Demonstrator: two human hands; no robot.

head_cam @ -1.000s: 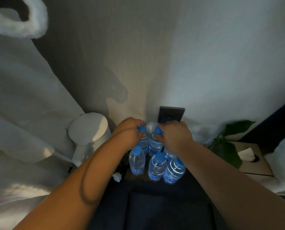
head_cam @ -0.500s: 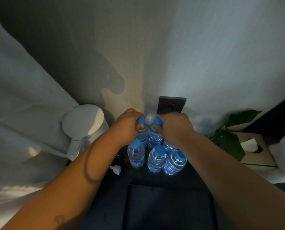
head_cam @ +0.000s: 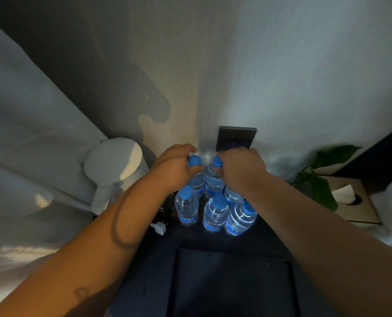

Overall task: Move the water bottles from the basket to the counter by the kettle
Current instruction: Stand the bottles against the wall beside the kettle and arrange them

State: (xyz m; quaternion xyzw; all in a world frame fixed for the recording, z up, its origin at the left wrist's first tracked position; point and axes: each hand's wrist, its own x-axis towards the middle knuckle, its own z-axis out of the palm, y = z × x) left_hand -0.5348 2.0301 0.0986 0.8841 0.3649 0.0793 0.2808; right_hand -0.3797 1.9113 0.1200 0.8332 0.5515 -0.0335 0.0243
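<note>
The kettle (head_cam: 116, 167) stands on the dark counter (head_cam: 268, 239). Just right of it the bottles (head_cam: 215, 215) cluster upright, long axes vertical, caps up. Left hand (head_cam: 175, 168) and right hand (head_cam: 242, 167) each close on one rear bottle's neck. Judged: full, moderately heavy, thin-walled, smooth; grip at the neck below the cap.
</note>
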